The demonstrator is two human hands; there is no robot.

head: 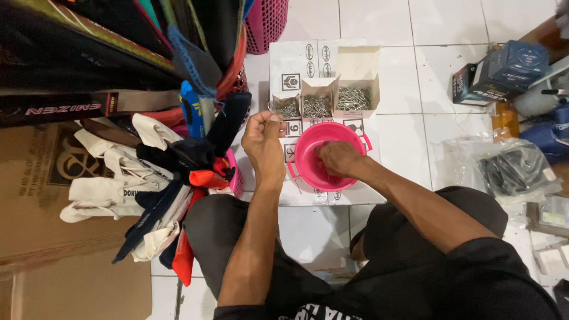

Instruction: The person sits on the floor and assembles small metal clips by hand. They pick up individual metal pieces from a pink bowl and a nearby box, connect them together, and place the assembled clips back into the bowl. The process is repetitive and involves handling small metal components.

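**Sorting small metal pieces from a pink bowl into boxes**

The pink plastic bowl (323,155) sits on flattened white cardboard (296,62) on the tiled floor (450,24), right in front of the seated person's knees. It is round, bright pink, with small side handles; what lies in it is hidden by the right hand (339,157), which is down inside the bowl, fingers curled as if gathering pieces. Whether it actually grips anything cannot be told.

The left hand (262,137) is raised just beside the bowl's left rim, thumb and fingertips pinched together on something tiny, too small to make out.

Just beyond the bowl stand three open cardboard boxes (320,98), side by side, each holding a heap of small grey metal fasteners.

This looks like the picking-and-sorting step. The next move seems to call for a fine pinch and a careful reach to the proper box.

To the left lies a pile of white and dark gloves (127,178).
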